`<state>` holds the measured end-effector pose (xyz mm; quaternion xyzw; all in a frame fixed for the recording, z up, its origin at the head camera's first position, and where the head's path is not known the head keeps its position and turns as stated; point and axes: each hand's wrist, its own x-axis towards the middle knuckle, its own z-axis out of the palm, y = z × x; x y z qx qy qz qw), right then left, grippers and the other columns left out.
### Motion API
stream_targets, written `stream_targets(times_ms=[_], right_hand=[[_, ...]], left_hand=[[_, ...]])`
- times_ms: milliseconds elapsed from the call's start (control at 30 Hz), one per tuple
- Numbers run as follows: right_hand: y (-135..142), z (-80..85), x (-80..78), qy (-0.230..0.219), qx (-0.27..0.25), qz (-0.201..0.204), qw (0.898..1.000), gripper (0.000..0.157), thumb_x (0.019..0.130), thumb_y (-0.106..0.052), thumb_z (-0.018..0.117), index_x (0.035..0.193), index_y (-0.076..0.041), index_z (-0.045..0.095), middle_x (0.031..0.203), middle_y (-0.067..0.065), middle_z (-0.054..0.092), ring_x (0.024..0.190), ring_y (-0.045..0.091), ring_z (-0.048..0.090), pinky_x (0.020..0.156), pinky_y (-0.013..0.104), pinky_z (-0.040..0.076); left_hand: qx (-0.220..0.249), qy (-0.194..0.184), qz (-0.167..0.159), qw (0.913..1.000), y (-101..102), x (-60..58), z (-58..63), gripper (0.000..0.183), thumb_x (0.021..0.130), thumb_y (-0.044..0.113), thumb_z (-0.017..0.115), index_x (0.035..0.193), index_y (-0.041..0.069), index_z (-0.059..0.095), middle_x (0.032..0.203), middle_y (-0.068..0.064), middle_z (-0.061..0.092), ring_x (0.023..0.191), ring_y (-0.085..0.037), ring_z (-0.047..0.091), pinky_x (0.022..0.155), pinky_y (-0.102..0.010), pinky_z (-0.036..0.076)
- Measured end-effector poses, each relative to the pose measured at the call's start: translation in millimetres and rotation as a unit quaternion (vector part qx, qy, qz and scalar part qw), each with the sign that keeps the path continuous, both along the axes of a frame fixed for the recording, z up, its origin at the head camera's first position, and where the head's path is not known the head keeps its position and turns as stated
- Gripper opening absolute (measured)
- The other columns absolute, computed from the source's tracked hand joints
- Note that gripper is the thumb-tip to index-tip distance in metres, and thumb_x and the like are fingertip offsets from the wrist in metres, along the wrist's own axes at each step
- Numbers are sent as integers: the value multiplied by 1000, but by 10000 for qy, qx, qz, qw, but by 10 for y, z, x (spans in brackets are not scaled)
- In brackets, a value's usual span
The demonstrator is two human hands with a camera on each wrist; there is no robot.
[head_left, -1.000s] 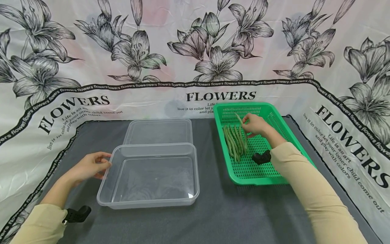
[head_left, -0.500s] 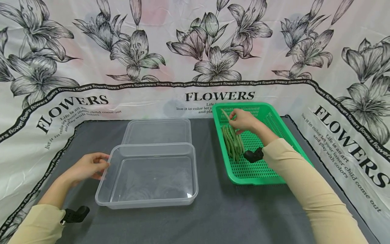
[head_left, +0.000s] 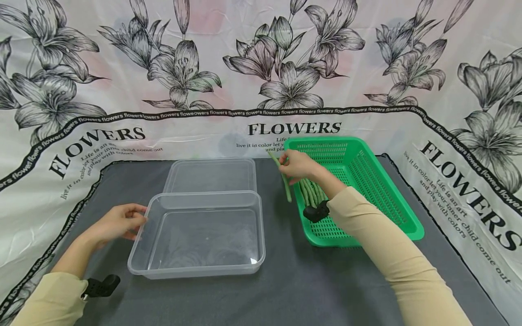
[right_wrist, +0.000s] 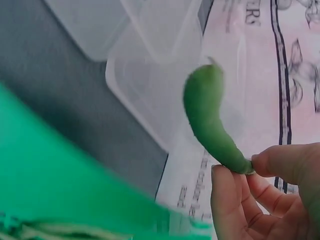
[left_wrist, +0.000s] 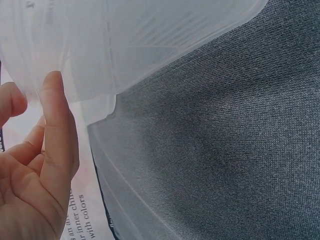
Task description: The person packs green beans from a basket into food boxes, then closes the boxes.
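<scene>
My right hand (head_left: 297, 164) pinches one green bean (head_left: 287, 186) by thumb and fingertips, just past the left rim of the green basket (head_left: 391, 199). In the right wrist view the bean (right_wrist: 206, 107) looks thick and curved, one end between the fingertips. More green beans (head_left: 311, 192) lie in the basket, partly hidden by the right wrist. My left hand (head_left: 116, 222) touches the left rim of a clear plastic box (head_left: 204, 235) with nothing inside. In the left wrist view the thumb of the left hand (left_wrist: 40, 165) stands straight against the box wall (left_wrist: 150, 40).
Behind the box lies a clear plastic lid (head_left: 212, 174), flat on the grey cloth (head_left: 281, 290). A flower-printed curtain (head_left: 195, 136) stands up behind and along both sides. Black cameras are on both wrists, the right one (head_left: 316, 212) over the basket.
My right hand has moved left with the bean, from over the basket to beyond its left rim. The left hand and the box have stayed in place.
</scene>
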<state>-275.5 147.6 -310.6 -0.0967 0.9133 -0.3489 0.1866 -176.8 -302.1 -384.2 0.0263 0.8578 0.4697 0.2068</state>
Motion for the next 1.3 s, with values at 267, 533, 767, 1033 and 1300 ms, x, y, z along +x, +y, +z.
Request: stream_targets(times_ms=[267, 533, 767, 1033, 1300], right_hand=[[-284, -103, 67, -131, -211, 270, 9993, 21, 93, -9, 48, 111, -1, 47, 113, 19, 56, 80, 23, 63, 65, 32, 57], [-553, -186, 150, -168, -311, 465, 9983, 21, 94, -11, 48, 113, -4, 46, 114, 15, 53, 83, 22, 62, 60, 28, 56], [-842, -254, 258, -574, -933, 346, 9934, 18, 93, -8, 49, 110, -2, 47, 108, 16, 54, 83, 23, 61, 67, 36, 57], [-1181, -340, 374, -908, -1321, 326, 9865, 18, 93, -7, 50, 109, -1, 47, 101, 15, 55, 80, 23, 61, 66, 36, 57], [-1487, -433, 492, -1363, -1478, 280, 9792, 16, 93, -7, 51, 108, -1, 49, 91, 12, 57, 75, 20, 62, 65, 35, 57]], left_hand=[[-18, -5, -26, 10000, -7, 0, 4, 55, 93, 20, 55, 134, -10, 32, 97, -15, 56, 85, -18, 55, 68, -35, 56], [-42, 12, -6, 10000, -4, -13, 8, 55, 93, 20, 55, 134, -9, 33, 95, -14, 56, 83, -17, 56, 67, -35, 56], [-37, 7, -19, 10000, -17, -12, -3, 54, 93, 19, 55, 133, -9, 33, 94, -13, 57, 83, -17, 56, 67, -35, 56], [-45, -6, -61, 10000, -16, -4, 9, 54, 94, 20, 54, 133, -10, 33, 94, -13, 57, 82, -17, 56, 68, -35, 56], [46, 33, -131, 9999, -18, 9, 26, 53, 94, 19, 54, 134, -10, 32, 102, -18, 57, 84, -16, 58, 68, -35, 56]])
